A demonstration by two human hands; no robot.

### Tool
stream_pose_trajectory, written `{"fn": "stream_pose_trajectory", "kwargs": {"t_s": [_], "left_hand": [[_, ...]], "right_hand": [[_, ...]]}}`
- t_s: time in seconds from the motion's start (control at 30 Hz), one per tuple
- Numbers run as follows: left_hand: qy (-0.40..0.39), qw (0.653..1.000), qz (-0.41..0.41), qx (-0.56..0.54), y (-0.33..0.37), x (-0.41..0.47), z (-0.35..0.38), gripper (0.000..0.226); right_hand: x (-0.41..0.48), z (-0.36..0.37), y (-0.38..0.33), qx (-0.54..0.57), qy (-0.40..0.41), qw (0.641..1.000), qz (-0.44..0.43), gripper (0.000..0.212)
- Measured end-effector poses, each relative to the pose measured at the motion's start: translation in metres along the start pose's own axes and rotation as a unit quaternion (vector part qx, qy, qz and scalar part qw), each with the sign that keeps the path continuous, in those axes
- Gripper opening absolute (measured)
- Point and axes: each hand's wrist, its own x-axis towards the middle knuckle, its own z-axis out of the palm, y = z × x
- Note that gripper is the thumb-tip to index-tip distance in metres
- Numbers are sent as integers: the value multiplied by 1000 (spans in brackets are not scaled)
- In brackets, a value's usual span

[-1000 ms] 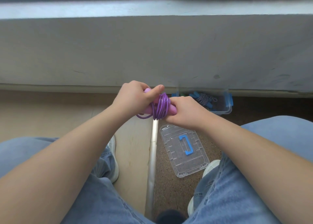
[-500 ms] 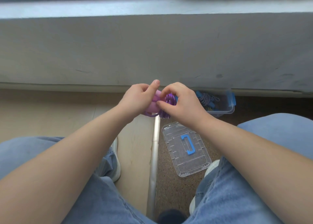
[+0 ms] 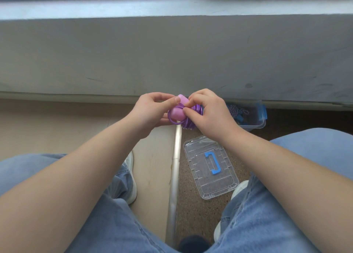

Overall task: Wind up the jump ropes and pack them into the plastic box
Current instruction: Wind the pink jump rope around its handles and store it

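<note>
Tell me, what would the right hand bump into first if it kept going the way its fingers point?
The right hand points left, so it would probably push further into the purple jump rope it already holds, then meet the left hand close behind it.

The floor is split by a silver metal strip [image 3: 175,168]: pale smooth flooring [image 3: 152,168] toward nine o'clock, brown speckled flooring [image 3: 193,210] toward three. On the speckled part lie a clear plastic lid with a blue handle [image 3: 210,166] and, at its one o'clock, a clear plastic box with blue latches [image 3: 254,117] against the wall.

Bare forearms with no sleeves, light blue denim jeans [image 3: 267,224] loose over both legs, and white sneakers [image 3: 131,178] with pale soles — nothing on the wrists.
</note>
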Motion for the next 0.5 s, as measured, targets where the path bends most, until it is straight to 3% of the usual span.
{"fn": "stream_pose_trajectory", "kwargs": {"t_s": [0.23, 0.37, 0.5], "left_hand": [[-26, 995, -43, -85, 4, -4, -3, 34], [-14, 996, -13, -84, 6, -4, 3, 30], [13, 998, 54, 29, 4, -3, 8, 18]], "right_hand": [[-1, -4, 1, 35, 3, 999, -20, 10], [6, -9, -6, 230, -15, 968, 103, 19], [8, -16, -6, 314, -154, 917, 192, 25]]}}
